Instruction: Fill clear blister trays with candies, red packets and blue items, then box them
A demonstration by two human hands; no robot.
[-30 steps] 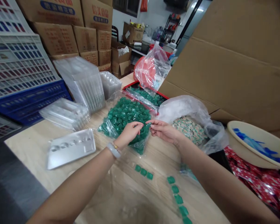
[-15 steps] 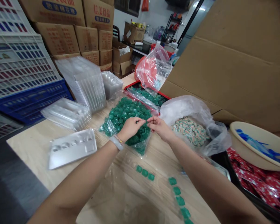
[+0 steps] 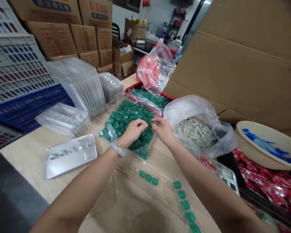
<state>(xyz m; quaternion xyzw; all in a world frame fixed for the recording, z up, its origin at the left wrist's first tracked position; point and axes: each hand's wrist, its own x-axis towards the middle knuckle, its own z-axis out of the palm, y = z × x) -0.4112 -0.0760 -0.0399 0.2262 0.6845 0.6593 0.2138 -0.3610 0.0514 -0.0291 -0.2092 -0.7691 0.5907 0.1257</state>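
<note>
On the table (image 3: 24, 150), a five-piece green row (image 3: 185, 204) points lengthwise toward the bag (image 3: 142, 150), left hand (image 3: 131, 133) and right hand (image 3: 164, 132) pinched narrow, any contents unclear.

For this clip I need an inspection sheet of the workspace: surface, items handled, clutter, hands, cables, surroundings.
Surface: light wooden table.
Items handled: heap of green pieces; nearer, a row of three and a row with five visible.
Clutter: stacked clear trays, silvery tray, striped pieces in a translucent bag, cream basin holding blue items.
Hands: left hand and right hand at the heap, slightly apart; contents unclear.
Cables: nothing seen.
Surroundings: cardboard boxes, crates, large cardboard sheet.
</note>
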